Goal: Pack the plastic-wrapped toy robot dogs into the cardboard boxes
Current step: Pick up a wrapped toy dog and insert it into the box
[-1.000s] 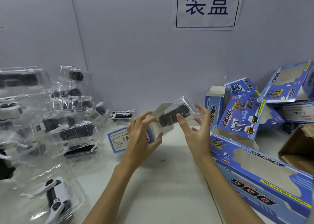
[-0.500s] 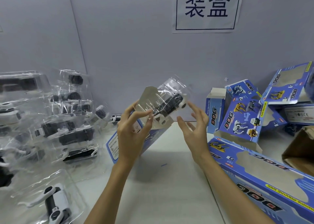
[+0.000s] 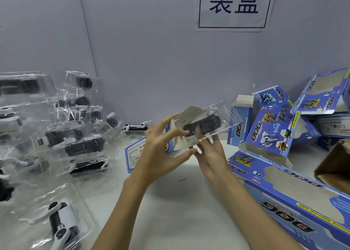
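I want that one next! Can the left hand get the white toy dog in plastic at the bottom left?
Probably yes, once free. The left hand is busy holding the wrapped black toy dog, but nothing lies over the white toy dog.

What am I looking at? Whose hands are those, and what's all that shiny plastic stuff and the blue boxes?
There is no robot here, just a person packing toys. The picture comes from a camera worn on their head, so you see what they see, looking down at a white table.

The left hand and the right hand together hold a toy robot dog sealed in clear plastic, with a blue box just behind it.

On the left is a pile of more wrapped dogs. On the right are blue cardboard boxes with "DOG" printed on them, and a long blue box lies nearest. A paper sign hangs on the wall.
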`<state>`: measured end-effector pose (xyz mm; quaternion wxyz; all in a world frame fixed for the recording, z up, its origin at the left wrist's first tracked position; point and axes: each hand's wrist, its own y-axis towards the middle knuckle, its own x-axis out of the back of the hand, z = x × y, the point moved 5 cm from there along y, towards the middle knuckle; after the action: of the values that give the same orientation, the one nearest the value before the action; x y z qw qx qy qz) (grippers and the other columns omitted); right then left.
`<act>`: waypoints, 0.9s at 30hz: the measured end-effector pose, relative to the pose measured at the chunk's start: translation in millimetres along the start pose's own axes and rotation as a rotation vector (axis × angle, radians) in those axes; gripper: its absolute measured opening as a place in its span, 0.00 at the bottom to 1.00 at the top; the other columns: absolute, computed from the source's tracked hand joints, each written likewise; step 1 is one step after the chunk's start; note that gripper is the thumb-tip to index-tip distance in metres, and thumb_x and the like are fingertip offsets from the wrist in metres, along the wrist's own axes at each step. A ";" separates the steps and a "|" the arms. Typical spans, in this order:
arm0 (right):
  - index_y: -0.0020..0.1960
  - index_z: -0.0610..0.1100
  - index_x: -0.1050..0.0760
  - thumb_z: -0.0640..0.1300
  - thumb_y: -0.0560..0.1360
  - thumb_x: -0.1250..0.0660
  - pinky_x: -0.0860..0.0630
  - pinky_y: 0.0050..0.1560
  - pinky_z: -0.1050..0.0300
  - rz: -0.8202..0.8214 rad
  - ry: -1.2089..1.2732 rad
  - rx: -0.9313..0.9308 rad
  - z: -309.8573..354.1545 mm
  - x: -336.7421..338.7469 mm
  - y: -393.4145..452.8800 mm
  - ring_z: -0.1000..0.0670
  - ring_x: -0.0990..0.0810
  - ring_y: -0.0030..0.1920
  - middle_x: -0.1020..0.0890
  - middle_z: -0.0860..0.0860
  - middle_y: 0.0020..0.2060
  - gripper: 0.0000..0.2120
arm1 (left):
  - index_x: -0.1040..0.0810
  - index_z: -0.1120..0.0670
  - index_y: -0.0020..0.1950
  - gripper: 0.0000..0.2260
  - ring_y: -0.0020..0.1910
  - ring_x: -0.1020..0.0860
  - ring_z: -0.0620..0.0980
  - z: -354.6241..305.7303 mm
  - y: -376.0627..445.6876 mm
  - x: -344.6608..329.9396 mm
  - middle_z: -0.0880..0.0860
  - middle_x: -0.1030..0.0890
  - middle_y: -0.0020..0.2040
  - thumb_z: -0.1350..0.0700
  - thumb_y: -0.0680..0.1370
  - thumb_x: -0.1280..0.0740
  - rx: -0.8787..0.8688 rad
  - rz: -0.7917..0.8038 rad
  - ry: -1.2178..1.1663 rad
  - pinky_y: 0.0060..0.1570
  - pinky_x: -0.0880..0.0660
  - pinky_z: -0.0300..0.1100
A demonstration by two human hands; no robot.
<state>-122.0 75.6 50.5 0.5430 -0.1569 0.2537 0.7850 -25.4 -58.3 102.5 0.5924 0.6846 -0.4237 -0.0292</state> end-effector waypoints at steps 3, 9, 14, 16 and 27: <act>0.76 0.52 0.34 0.45 0.75 0.26 0.25 0.70 0.42 0.011 -0.009 0.043 -0.5 -5.3 -0.7 0.43 0.19 0.66 0.17 0.45 0.64 0.32 | 0.17 0.50 0.57 0.11 0.71 0.26 0.51 -0.1 -0.5 5.1 0.50 0.27 0.76 0.45 0.82 0.33 0.005 -0.042 -0.009 0.66 0.31 0.63; 0.69 0.63 0.33 0.41 0.68 0.17 0.20 0.63 0.48 -0.103 -0.104 0.185 -9.4 -6.7 -2.8 0.51 0.16 0.61 0.16 0.54 0.61 0.39 | 0.31 0.48 0.72 0.31 0.77 0.30 0.48 10.3 -6.8 -0.6 0.44 0.30 0.78 0.66 0.70 0.39 0.087 -0.072 0.025 0.71 0.32 0.58; 0.73 0.56 0.34 0.36 0.69 0.18 0.20 0.53 0.64 -0.100 -0.231 0.274 -16.3 -9.6 -11.8 0.56 0.17 0.60 0.18 0.59 0.62 0.40 | 0.32 0.46 0.77 0.22 0.79 0.35 0.48 7.1 -16.5 -11.9 0.43 0.34 0.81 0.44 0.84 0.36 0.106 -0.077 -0.065 0.74 0.37 0.59; 0.74 0.49 0.32 0.33 0.72 0.22 0.19 0.56 0.59 -0.041 -0.259 0.248 -17.5 -9.0 -16.2 0.49 0.17 0.62 0.17 0.50 0.63 0.35 | 0.33 0.46 0.77 0.28 0.80 0.37 0.48 5.3 -17.5 -17.0 0.44 0.35 0.81 0.35 0.80 0.37 0.109 -0.084 -0.015 0.74 0.39 0.59; 0.75 0.48 0.26 0.59 0.86 0.48 0.29 0.72 0.46 0.074 0.027 -0.046 5.8 1.0 -22.1 0.43 0.20 0.64 0.19 0.38 0.67 0.25 | 0.35 0.52 0.78 0.31 0.77 0.35 0.52 8.6 -22.4 -9.8 0.35 0.35 0.75 0.56 0.75 0.34 0.250 -0.157 -0.268 0.75 0.39 0.62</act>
<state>-101.6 85.9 49.8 0.5062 -0.1702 0.2487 0.8080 -24.1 -60.4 76.8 0.4369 0.7738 -0.4443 -0.1134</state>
